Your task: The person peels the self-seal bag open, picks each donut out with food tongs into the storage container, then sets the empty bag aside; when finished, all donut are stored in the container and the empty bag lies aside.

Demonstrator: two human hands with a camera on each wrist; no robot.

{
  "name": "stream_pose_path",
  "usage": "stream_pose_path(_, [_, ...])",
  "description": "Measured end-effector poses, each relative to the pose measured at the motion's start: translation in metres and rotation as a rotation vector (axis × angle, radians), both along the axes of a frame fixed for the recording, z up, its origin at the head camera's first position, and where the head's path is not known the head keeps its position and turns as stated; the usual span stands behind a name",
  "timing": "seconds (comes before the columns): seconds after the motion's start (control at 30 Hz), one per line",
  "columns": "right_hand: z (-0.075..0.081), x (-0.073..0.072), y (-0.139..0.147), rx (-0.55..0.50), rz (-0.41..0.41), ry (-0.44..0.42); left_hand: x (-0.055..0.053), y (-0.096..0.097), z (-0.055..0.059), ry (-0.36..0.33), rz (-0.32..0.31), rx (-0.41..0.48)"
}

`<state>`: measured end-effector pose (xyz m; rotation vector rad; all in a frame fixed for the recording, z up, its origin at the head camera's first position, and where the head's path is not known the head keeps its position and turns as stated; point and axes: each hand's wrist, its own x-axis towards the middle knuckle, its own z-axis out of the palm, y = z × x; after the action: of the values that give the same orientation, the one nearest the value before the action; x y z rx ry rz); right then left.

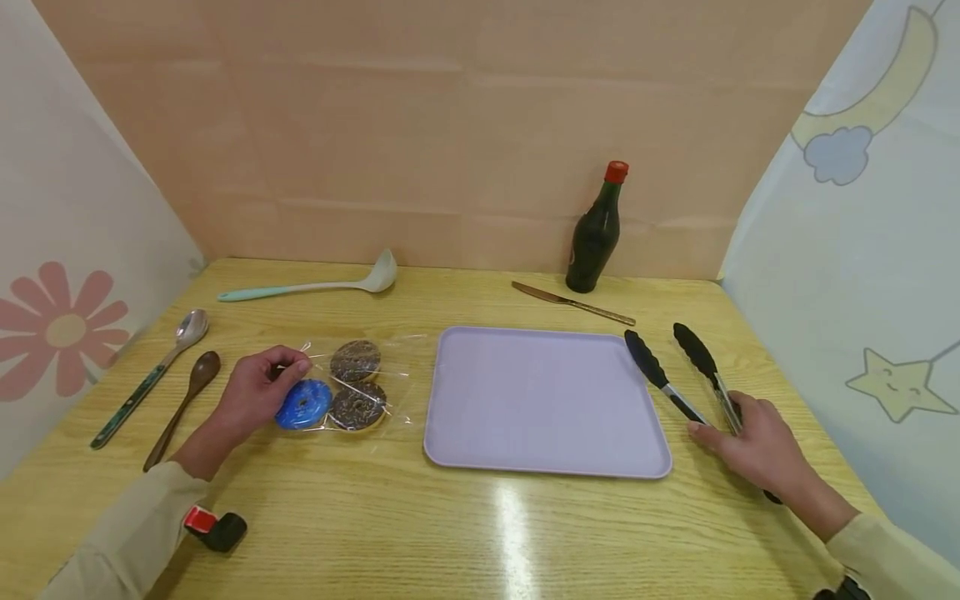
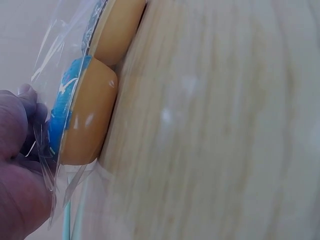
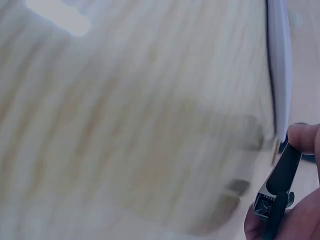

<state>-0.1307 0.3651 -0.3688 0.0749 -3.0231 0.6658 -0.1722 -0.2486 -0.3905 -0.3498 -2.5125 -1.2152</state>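
On the left of the table lies a clear plastic bag [image 1: 397,392] holding a blue donut [image 1: 303,405] and two dark chocolate donuts [image 1: 357,407]. My left hand [image 1: 258,383] pinches the bag's edge beside the blue donut; in the left wrist view the thumb and fingers meet on the clear film. At the right my right hand [image 1: 753,446] grips black-tipped metal tongs [image 1: 678,404], whose two arms stand apart. One tong tip is over or beside the right rim of a lilac tray [image 1: 543,400]; I cannot tell whether they touch.
Left of the bag lie a wooden spoon [image 1: 197,379] and a green-handled metal spoon [image 1: 150,383]. Toward the back are a ladle [image 1: 315,286], a bronze-coloured knife [image 1: 573,303] and a dark bottle [image 1: 595,237] with a red cap. Printed sheets flank the table.
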Motion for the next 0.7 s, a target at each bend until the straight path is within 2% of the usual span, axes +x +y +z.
stream_pose_path(0.07, [0.003,0.001,-0.007,-0.006,0.025,0.015,0.000,-0.001,0.000,0.004,-0.002,-0.002])
stream_pose_path(0.17, [0.008,0.003,-0.021,-0.024,0.082,0.087,-0.001,-0.001,-0.001,0.008,-0.007,-0.001])
stream_pose_path(0.33, [0.012,0.004,-0.051,-0.065,0.245,0.257,0.000,-0.001,-0.001,0.004,-0.010,0.011])
stream_pose_path(0.4, [0.012,0.004,-0.063,-0.079,0.320,0.292,0.000,-0.001,-0.001,0.006,-0.010,0.010])
stream_pose_path(0.47, [0.013,0.004,-0.074,-0.092,0.387,0.299,0.000,-0.001,-0.001,0.006,-0.012,0.009])
stream_pose_path(0.63, [0.018,-0.001,-0.104,-0.132,0.520,0.255,-0.001,-0.001,0.001,-0.002,-0.020,0.010])
stream_pose_path(0.7, [0.020,-0.005,-0.115,-0.137,0.573,0.267,-0.001,-0.001,0.001,-0.004,-0.020,0.009])
